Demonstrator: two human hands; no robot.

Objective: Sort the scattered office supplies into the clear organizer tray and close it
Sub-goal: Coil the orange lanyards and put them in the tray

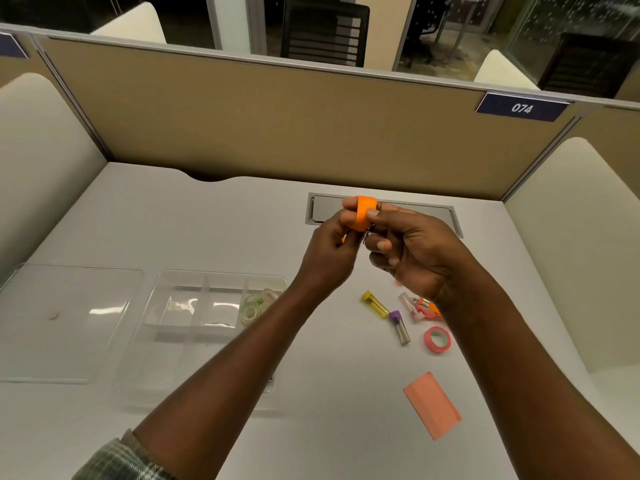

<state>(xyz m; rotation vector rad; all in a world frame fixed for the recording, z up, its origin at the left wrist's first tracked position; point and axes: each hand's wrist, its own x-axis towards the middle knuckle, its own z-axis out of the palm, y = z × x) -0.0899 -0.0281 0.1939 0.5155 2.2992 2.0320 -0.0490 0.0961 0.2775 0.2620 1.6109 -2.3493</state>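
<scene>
On the grey desk point(173, 220), one clear lid point(69, 320) lies flat just left of the clear organizer tray point(180, 368), which stands open. In the tray's far right compartment sit pale tape rolls point(256, 304) – two can be made out.

Above the desk, beyond the tray's far right corner, both hands meet on one orange tape roll point(363, 213). The left hand point(329, 251) has its fingers curled round it, and the right hand point(412, 251) pinches it between thumb and forefinger. A small metal piece shows beneath it, too small to name.

Right of the tray lie three small tubes: one yellow point(375, 304), one purple-capped point(400, 327), one pink point(410, 306). Beside them is a cluster of orange and pink clips point(427, 308), number unclear. One pink tape roll point(437, 339) and one salmon sticky-note pad point(432, 405) lie nearer the person – all outside the tray.
</scene>
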